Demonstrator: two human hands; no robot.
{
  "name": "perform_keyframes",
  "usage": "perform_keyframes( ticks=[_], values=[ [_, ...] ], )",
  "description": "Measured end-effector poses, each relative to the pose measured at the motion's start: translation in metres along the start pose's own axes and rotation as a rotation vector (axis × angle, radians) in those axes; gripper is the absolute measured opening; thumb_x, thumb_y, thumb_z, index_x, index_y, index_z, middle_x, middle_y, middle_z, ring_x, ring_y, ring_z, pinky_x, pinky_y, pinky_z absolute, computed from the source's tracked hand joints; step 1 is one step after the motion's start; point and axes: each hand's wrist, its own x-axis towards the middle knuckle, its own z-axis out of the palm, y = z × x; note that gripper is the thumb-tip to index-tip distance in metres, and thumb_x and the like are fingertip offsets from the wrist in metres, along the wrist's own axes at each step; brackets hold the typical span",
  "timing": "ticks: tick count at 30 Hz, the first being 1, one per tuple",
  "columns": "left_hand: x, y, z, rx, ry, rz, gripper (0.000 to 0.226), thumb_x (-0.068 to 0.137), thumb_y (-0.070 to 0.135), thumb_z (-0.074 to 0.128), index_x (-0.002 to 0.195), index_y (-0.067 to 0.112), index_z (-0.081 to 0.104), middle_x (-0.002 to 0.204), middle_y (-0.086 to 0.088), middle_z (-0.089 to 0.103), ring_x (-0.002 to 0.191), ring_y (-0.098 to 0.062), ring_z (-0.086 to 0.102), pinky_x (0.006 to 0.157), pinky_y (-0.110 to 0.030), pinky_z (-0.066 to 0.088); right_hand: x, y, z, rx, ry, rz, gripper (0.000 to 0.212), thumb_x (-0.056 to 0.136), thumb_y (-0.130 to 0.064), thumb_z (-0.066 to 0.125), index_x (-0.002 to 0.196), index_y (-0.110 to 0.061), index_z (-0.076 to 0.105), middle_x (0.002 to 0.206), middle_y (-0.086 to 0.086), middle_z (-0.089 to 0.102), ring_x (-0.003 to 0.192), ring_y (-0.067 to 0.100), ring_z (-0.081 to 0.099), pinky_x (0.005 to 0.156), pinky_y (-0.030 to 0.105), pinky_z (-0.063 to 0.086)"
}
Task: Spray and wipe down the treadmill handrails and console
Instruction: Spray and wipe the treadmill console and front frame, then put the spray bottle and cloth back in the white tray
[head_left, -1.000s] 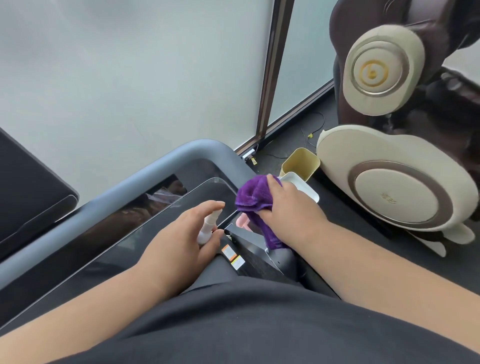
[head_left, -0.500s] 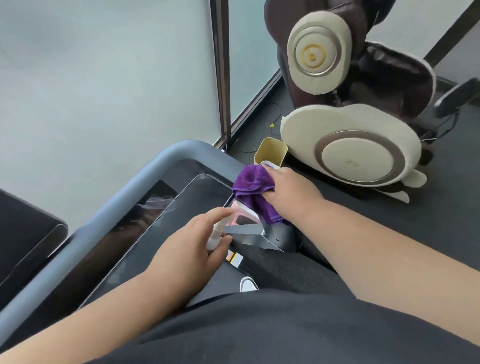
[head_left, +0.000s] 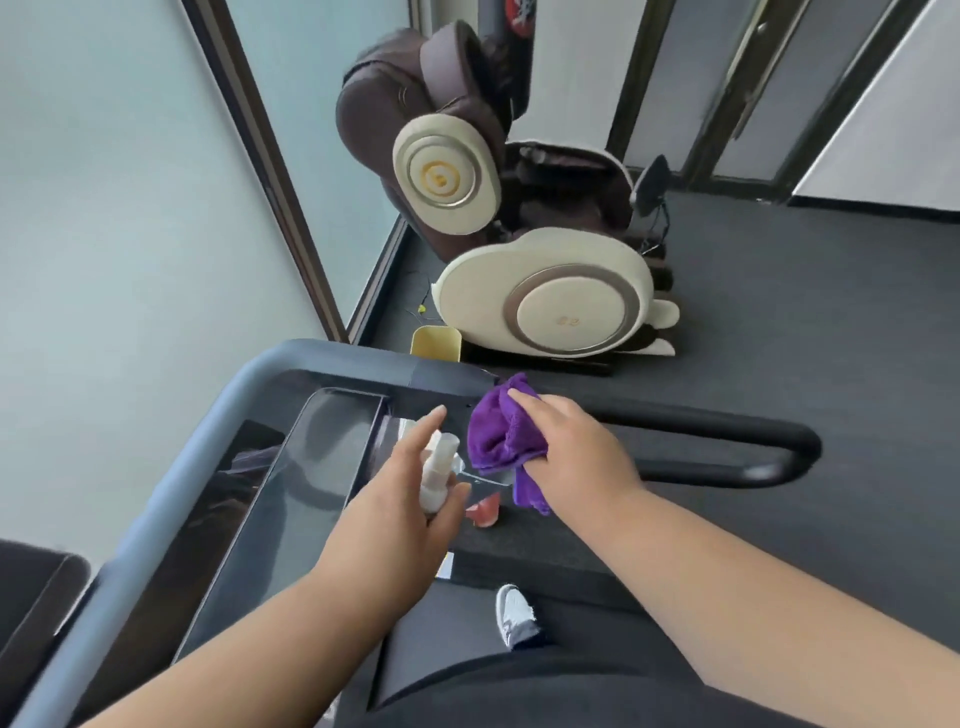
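My left hand (head_left: 410, 499) grips a small white spray bottle (head_left: 436, 475), forefinger raised over its nozzle, above the right edge of the treadmill's dark glossy console (head_left: 296, 493). My right hand (head_left: 566, 447) holds a bunched purple cloth (head_left: 498, 441) against the console's right end, where the black right handrail (head_left: 727, 447) begins. The handrail loops out to the right. A grey-blue frame bar (head_left: 208, 457) runs round the console's far side. A pink piece (head_left: 485, 512) shows below the cloth.
A brown and cream massage chair (head_left: 519, 249) stands on the dark floor beyond the treadmill, with a yellow bin (head_left: 435, 340) beside it. Frosted glass panels with a dark frame post (head_left: 260, 156) fill the left. My white shoe (head_left: 514, 613) is on the treadmill deck.
The view has swung right and up, bringing the black right handrail and more floor into sight. My right hand with the cloth stays at the console's right end; my left forefinger has lifted.
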Motion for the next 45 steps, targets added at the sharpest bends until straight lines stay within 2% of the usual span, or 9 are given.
perform_keyframes(
  ticks=[4, 14, 20, 25, 28, 30, 33, 38, 45],
  values=[
    [0.015, 0.037, 0.022, -0.178, -0.022, 0.027, 0.022, 0.094, 0.035, 0.064, 0.105, 0.050, 0.051, 0.093, 0.031, 0.065, 0.083, 0.009, 0.060, 0.059, -0.002, 0.042, -0.049, 0.005, -0.029, 0.048, 0.084, -0.028, 0.071, 0.082, -0.015, 0.068, 0.147, -0.034, 0.044, 0.144, -0.005, 0.048, 0.126, 0.020, 0.048, 0.102, 0.036, 0.043],
    [0.034, 0.170, 0.084, -0.246, -0.283, 0.140, 0.046, 0.064, 0.083, 0.059, 0.098, 0.052, 0.051, 0.094, 0.040, 0.061, 0.085, 0.014, 0.059, 0.063, -0.014, 0.041, -0.135, 0.076, -0.110, -0.046, 0.243, -0.081, 0.076, 0.071, -0.016, 0.076, 0.142, -0.028, 0.049, 0.136, 0.000, 0.054, 0.119, 0.026, 0.054, 0.100, 0.044, 0.045],
    [0.029, 0.265, 0.170, -0.220, -0.351, 0.186, 0.040, 0.079, 0.038, 0.080, 0.109, 0.038, 0.055, 0.094, 0.016, 0.067, 0.088, 0.004, 0.063, 0.071, -0.018, 0.051, -0.188, 0.175, -0.173, -0.106, 0.250, -0.106, 0.092, 0.075, -0.030, 0.081, 0.152, -0.033, 0.030, 0.149, -0.002, 0.039, 0.131, 0.021, 0.041, 0.110, 0.042, 0.037],
    [0.023, 0.342, 0.240, -0.266, -0.374, 0.261, 0.036, 0.081, 0.019, 0.078, 0.105, 0.037, 0.057, 0.093, 0.021, 0.067, 0.085, 0.005, 0.062, 0.066, -0.011, 0.049, -0.231, 0.275, -0.238, 0.282, 0.142, 0.003, 0.108, 0.070, -0.071, 0.070, 0.147, -0.060, -0.004, 0.156, -0.033, 0.005, 0.142, -0.009, 0.017, 0.112, 0.013, 0.020],
    [0.023, 0.383, 0.269, -0.327, -0.427, 0.323, 0.037, 0.082, 0.014, 0.079, 0.103, 0.036, 0.057, 0.093, 0.028, 0.065, 0.083, 0.006, 0.063, 0.065, -0.009, 0.048, -0.243, 0.330, -0.270, 0.608, 0.070, 0.175, 0.108, 0.068, -0.075, 0.069, 0.152, -0.052, 0.005, 0.155, -0.024, 0.025, 0.138, -0.008, 0.032, 0.112, 0.023, 0.030],
    [0.028, 0.404, 0.284, -0.395, -0.452, 0.333, 0.036, 0.080, 0.021, 0.078, 0.106, 0.035, 0.056, 0.093, 0.025, 0.065, 0.084, 0.004, 0.063, 0.067, -0.011, 0.050, -0.245, 0.358, -0.283, 0.838, 0.016, 0.228, 0.096, 0.067, -0.059, 0.079, 0.149, -0.039, 0.033, 0.140, -0.016, 0.054, 0.127, 0.001, 0.052, 0.105, 0.030, 0.043],
    [0.045, 0.419, 0.306, -0.433, -0.467, 0.309, 0.037, 0.079, 0.026, 0.076, 0.109, 0.034, 0.056, 0.096, 0.019, 0.066, 0.088, 0.001, 0.064, 0.074, -0.020, 0.054, -0.238, 0.386, -0.295, 1.009, 0.211, 0.277, 0.049, 0.061, -0.042, 0.081, 0.107, -0.039, 0.067, 0.104, -0.006, 0.074, 0.095, 0.010, 0.069, 0.077, 0.026, 0.054],
    [0.089, 0.429, 0.347, -0.201, -0.428, 0.399, 0.036, 0.085, 0.024, 0.076, 0.099, 0.044, 0.050, 0.094, 0.027, 0.061, 0.085, 0.001, 0.060, 0.070, -0.014, 0.047, -0.210, 0.421, -0.308, 1.137, 0.547, 0.343, 0.052, 0.054, -0.035, 0.083, 0.102, -0.046, 0.064, 0.100, -0.006, 0.073, 0.093, 0.017, 0.072, 0.077, 0.032, 0.056],
    [0.157, 0.464, 0.402, -0.197, -0.406, 0.436, 0.030, 0.078, 0.044, 0.065, 0.096, 0.059, 0.046, 0.095, 0.031, 0.060, 0.085, 0.004, 0.059, 0.063, -0.013, 0.041, -0.177, 0.469, -0.348, 0.893, 0.643, 0.429, 0.076, 0.058, -0.042, 0.080, 0.119, -0.067, 0.043, 0.118, -0.008, 0.062, 0.097, 0.009, 0.070, 0.088, 0.041, 0.057]
  ],
)
